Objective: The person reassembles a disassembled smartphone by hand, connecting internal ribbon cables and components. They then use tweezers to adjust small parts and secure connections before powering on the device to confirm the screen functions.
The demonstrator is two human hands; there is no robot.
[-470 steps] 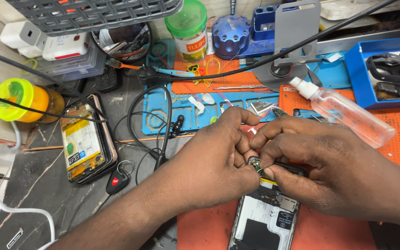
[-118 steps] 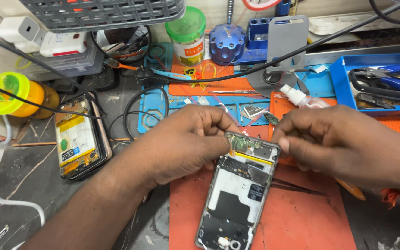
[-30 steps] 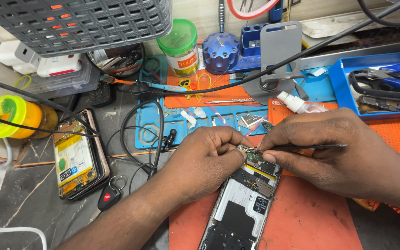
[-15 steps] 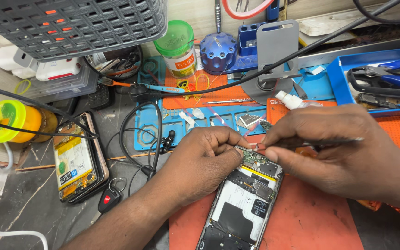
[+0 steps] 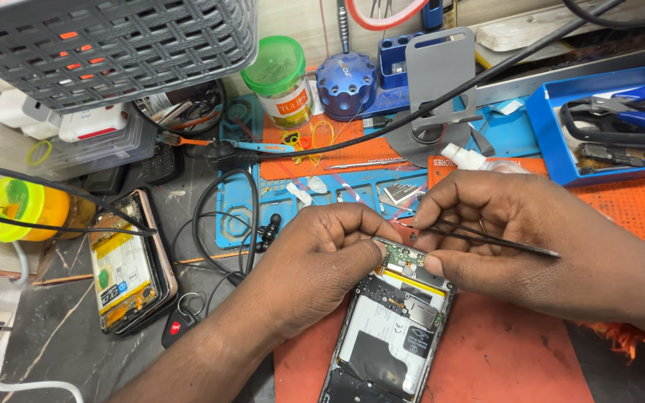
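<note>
An opened phone with its back cover off lies on a red mat, its inner boards and shields exposed. My left hand pinches the phone's top left corner and steadies it. My right hand holds thin black tweezers between thumb and forefinger. The tweezer tips reach toward the small green board at the phone's top edge, right between both thumbs.
A second opened phone lies at left beside a yellow container. Black cables cross a blue mat. A green-lidded jar, blue screwdriver holder, grey stand, blue tray of pliers and grey basket sit behind.
Over the last second the view has shifted slightly; both hands stay pinched at the phone's top edge, with the tweezers still held over the small board.
</note>
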